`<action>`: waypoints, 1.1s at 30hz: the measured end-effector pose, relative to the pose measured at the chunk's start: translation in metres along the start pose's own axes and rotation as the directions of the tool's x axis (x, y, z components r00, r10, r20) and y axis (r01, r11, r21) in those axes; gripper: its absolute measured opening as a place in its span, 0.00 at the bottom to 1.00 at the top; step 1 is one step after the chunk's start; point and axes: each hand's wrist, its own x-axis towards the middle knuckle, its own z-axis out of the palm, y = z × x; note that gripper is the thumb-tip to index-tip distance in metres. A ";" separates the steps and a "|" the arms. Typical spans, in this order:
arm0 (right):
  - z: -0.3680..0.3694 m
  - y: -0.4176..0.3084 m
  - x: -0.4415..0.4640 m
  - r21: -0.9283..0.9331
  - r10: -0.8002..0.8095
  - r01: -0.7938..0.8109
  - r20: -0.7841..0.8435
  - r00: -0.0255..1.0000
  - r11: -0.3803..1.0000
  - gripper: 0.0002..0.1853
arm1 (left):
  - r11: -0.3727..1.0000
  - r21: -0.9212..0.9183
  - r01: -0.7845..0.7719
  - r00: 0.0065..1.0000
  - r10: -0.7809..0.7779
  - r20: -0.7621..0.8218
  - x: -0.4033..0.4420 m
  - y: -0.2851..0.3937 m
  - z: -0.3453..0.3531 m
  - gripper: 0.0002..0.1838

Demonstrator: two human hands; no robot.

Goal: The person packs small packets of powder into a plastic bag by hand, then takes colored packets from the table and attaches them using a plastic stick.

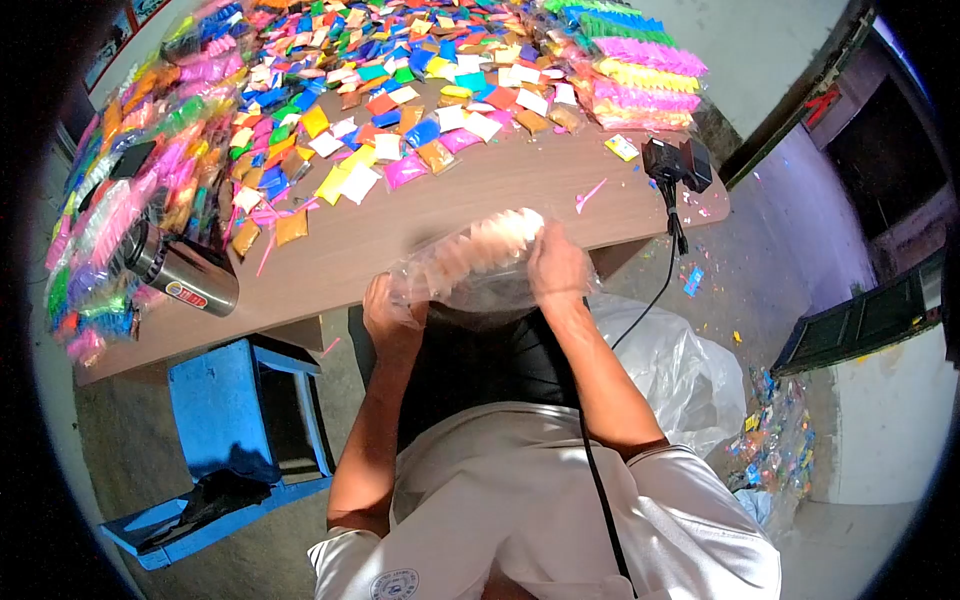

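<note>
Between my two hands, just over the table's front edge, is a clear plastic bag [465, 262] with a row of pale packets inside it. My left hand [392, 315] is closed on the bag's left end. At the other end, my right hand [560, 265] grips the plastic, its fingers partly blurred. Beyond the bag, many small coloured packets [385, 147] lie loose over the table [360, 235].
Filled bags of coloured packets [645, 75] are stacked at the back right, others along the left. A steel flask [195, 275] lies at the left edge. A black device with a cable [675, 165] sits at the right. A blue stool [220, 410] stands below left.
</note>
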 end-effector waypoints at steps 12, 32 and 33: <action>-0.087 -0.003 -0.044 0.236 -0.225 0.173 0.216 0.950 0.956 0.18 | 0.991 0.115 -0.062 0.997 0.068 -0.043 0.002 0.011 -0.003 0.14; -0.052 0.048 0.070 0.478 -0.534 0.346 0.342 0.774 0.807 0.30 | 0.858 -0.158 0.490 0.862 -0.449 0.237 0.035 0.004 -0.019 0.17; -0.050 0.046 0.075 0.547 -0.530 0.263 0.414 0.740 0.794 0.26 | 0.844 -0.187 0.502 0.854 -0.451 0.257 0.039 0.008 -0.023 0.17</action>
